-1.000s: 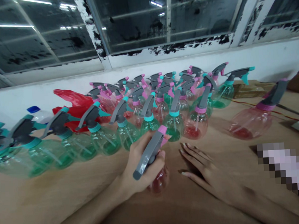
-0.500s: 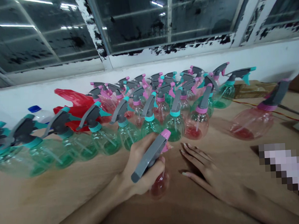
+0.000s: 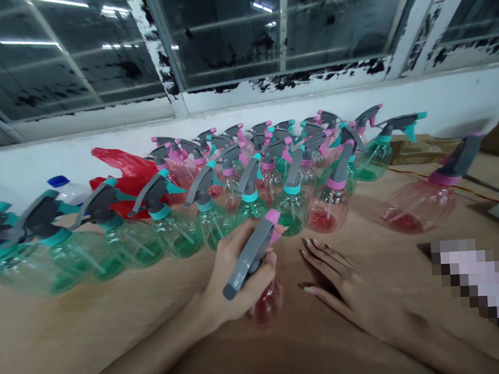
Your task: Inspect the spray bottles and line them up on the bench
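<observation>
My left hand (image 3: 237, 266) is wrapped round the neck of a pink spray bottle (image 3: 266, 309) near the table's front edge. The bottle's grey trigger head with a pink nozzle rises above my fingers and points away to the right. My fingers and thumb hide the collar and part of the trigger. To the right, my right hand (image 3: 342, 277) lies flat on the table with fingers stretched out, holding nothing. Just past my hands stand a green spray bottle (image 3: 293, 215) and another pink spray bottle (image 3: 328, 211).
Several green and pink spray bottles fill the table (image 3: 126, 316) toward the wall. A red plastic bag (image 3: 125, 165) and a blue-capped bottle (image 3: 68, 191) are at the left. At the right are a lone pink spray bottle (image 3: 421, 203), a brown package (image 3: 421, 147) and thin wires.
The spray bottle's head in my left hand has tipped and turned slightly, its nozzle shifting a little left and up. My right hand has stayed in place.
</observation>
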Available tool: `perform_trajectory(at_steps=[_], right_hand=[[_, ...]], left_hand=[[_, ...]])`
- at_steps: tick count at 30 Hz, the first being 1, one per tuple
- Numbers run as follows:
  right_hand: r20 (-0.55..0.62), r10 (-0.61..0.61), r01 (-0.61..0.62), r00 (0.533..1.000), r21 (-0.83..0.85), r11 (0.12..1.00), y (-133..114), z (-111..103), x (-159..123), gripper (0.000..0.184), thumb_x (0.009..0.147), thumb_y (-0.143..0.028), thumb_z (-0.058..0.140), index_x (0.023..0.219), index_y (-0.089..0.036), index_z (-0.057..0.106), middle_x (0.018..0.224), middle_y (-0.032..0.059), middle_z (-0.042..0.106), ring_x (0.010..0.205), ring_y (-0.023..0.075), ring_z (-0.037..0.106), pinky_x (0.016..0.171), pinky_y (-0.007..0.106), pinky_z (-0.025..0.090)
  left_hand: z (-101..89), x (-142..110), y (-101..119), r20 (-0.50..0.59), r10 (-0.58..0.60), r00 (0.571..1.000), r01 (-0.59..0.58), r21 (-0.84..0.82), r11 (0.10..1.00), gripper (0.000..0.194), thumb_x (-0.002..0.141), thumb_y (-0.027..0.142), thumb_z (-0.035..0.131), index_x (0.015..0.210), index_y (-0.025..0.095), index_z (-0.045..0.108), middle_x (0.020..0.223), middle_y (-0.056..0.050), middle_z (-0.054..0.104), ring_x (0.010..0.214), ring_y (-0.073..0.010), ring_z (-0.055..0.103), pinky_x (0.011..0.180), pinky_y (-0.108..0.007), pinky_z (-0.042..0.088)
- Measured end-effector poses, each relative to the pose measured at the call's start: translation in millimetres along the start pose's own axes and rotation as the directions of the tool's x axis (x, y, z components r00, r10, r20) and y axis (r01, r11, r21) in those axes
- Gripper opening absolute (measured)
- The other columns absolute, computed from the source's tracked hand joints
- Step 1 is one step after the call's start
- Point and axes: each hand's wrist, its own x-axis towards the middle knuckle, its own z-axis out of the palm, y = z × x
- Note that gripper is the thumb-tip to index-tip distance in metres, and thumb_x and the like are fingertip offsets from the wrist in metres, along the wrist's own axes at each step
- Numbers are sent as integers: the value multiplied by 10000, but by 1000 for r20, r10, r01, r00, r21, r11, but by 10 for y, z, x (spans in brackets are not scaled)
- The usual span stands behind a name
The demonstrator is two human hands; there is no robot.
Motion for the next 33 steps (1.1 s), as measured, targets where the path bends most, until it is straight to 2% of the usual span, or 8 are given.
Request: perform_trajectory(at_steps=[10,18,25,33], right_hand=[[-3,4,-4,1000,18,1000,-3,6,6,581,870,-444,460,1381,-196,337,1417,91,385,1298,250,340,1029,470,361],[-17,-3,3,1000,31,1000,20,34,-8,590,868,-440,464,1393,-220,309,1425,80,376,1302,253,333,1027,477,359],[30,12,-11,999,-19,1000,-7,-6,1,576,882,-452,434,1380,-179,337,1427,96,369,1310,243,319,1039,460,348],[6,5,-5,1000,-10,1000,3,9,-6,573,876,-447,449,1375,-184,348,1420,90,382,1304,249,329,1035,469,354]], left_hand=[[14,-28,-10,15,-22,1000,22,-6,1000,215,734,151,485,934,211,538,748,-1,554,616,-147,567,596,-293,491],[21,-41,-28,-4,-9,1000,9,17,1000,141,731,150,488,844,223,531,698,6,560,577,-144,557,545,-282,478],[22,-33,-29,8,-13,1000,13,-7,1000,187,732,150,491,900,218,538,726,3,550,603,-140,565,588,-285,490],[13,-18,-2,15,-30,999,31,-43,999,220,693,113,485,883,223,499,733,8,531,604,-148,543,571,-300,463]])
